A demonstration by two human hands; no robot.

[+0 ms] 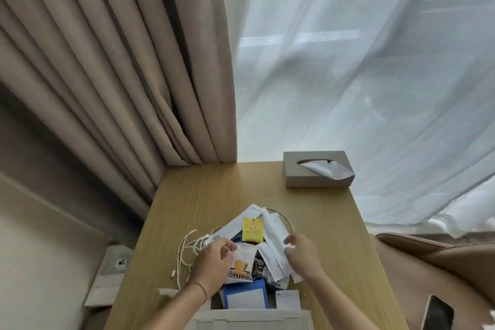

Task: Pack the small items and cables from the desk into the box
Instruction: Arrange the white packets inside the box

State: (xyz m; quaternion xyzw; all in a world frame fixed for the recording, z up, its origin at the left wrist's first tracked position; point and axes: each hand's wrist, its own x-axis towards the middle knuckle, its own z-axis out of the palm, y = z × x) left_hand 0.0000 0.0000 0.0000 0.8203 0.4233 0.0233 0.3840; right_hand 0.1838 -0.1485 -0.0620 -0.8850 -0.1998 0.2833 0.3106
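A pile of small items lies at the near middle of the wooden desk (pixel 203 195). It holds a tangle of white cables (pixel 187 246), a yellow sachet (pixel 251 229), white paper packets (pixel 273 233) and a white sachet with an orange print (pixel 242 262). My left hand (pixel 211 265) pinches the edge of the orange-print sachet, right beside the cables. My right hand (pixel 302 254) grips the white paper packets, where a looped white cable (pixel 288 220) passes its thumb. The open box (pixel 249 316) sits at the desk's near edge under the pile, with a blue-framed item (pixel 245 297) inside.
A grey tissue box (pixel 318 169) stands at the desk's far right corner. Beige curtains (pixel 107 75) and a sheer white curtain (pixel 361 75) hang behind the desk. A tan chair (pixel 417 262) with a phone (pixel 436 313) on it is at the right. A wall socket (pixel 120 262) sits low on the left.
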